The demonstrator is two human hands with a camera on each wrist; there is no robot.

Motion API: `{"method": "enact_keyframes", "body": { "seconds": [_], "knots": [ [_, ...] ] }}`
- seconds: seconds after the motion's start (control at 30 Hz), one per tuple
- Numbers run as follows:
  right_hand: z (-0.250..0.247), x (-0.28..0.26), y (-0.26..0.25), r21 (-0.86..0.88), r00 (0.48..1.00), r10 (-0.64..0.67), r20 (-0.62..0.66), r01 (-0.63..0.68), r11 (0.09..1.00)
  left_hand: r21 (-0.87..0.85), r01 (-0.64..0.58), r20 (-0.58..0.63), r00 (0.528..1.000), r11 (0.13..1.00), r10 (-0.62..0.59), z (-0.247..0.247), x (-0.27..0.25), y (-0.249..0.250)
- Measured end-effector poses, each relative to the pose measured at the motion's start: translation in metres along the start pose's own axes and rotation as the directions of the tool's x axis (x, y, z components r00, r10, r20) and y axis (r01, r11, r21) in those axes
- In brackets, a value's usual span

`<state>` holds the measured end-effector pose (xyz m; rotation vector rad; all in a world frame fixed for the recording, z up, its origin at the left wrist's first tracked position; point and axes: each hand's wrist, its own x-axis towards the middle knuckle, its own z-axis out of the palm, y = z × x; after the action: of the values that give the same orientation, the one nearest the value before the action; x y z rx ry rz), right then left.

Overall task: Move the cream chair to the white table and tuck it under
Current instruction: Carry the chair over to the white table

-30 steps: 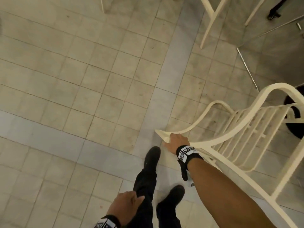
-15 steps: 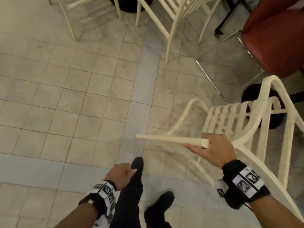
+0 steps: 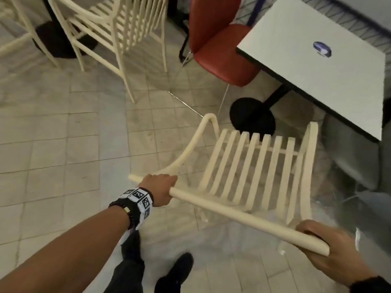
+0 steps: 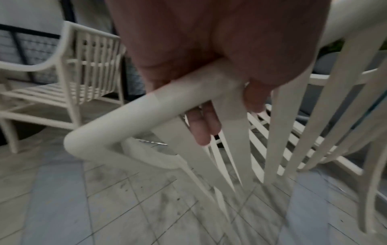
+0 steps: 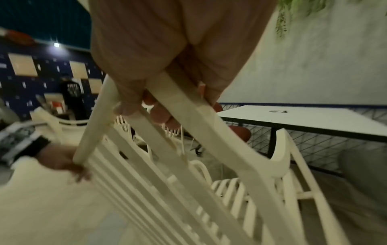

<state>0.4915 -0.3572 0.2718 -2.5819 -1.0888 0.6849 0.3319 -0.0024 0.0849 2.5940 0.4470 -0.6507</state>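
I hold the cream chair point(image 3: 249, 166) by its top rail, my left hand point(image 3: 160, 188) curled around one end and my right hand point(image 3: 336, 248) around the other, to steer it toward the near corner of the white bench point(image 3: 330, 66), whose blue logo point(image 3: 322, 48) I cannot read.

left hand point(image 3: 159, 188) and right hand point(image 3: 332, 252) gripping cream chair point(image 3: 243, 170) top rail, near white table point(image 3: 317, 66)

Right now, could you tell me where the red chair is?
In the head view, the red chair stands top centre, beside the white table's left edge.
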Motion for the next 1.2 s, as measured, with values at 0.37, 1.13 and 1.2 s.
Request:
{"method": "enact_keyframes", "body": {
  "seconds": [0.37,1.13,1.2],
  "knots": [
    [0.028,-0.082,0.075,-0.294,0.936,0.350,0.027,-0.328,0.898,0.215,-0.053,-0.021,0.998,0.975,0.058,-0.035,0.011,0.124],
    [0.125,-0.088,0.109,-0.194,0.882,0.400,0.247,-0.360,0.913,0.467,-0.082,0.161,0.987,0.880,0.006,-0.014,-0.024,0.137],
    [0.128,-0.088,0.107,-0.212,0.894,0.402,0.201,-0.360,0.908,0.500,-0.083,0.180,0.984,0.862,-0.010,-0.017,-0.021,0.142]
  ]
}}
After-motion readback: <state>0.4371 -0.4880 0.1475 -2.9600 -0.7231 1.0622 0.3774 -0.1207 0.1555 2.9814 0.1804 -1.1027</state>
